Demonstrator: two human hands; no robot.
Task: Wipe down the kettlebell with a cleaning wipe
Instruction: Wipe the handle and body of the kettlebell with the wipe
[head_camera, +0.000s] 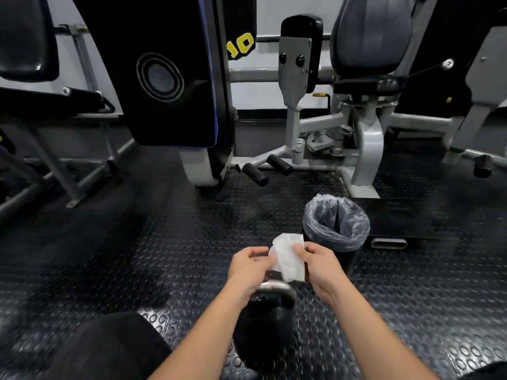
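White, crinkled cleaning wipe (288, 258) is sitting lower centre of frame, soft rectangular sheet partly unfolded, held up between both hands. Left hand (251, 267) is pinching the wipe's left edge with curled fingers, right hand (319, 266) is gripping the right edge with thumb pressed on top of the sheet. Both bare forearms are reaching in from the bottom edge. Black kettlebell (264, 329) is standing on the floor just below the hands, bottom centre, rounded dull body with a smooth metallic grey handle arching over the top; left wrist is overlapping part of that handle. Wipe is not touching the kettlebell, it is hanging just above the handle. Black rubber floor mat (170, 242) is covering the ground, raised round coin-stud texture, slightly glossy. Small cylindrical bin (336, 229) is sitting just right of and beyond the hands, lined with a wrinkled translucent plastic bag folded over its rim. Grey painted steel gym machine frame (367, 149) is filling the upper right, with black padded seat and foam roller pegs. Large black padded panel (167, 75) with concentric ring marking is hanging upper left of centre. Dark fabric-covered knee (109, 349) is showing at lower left.
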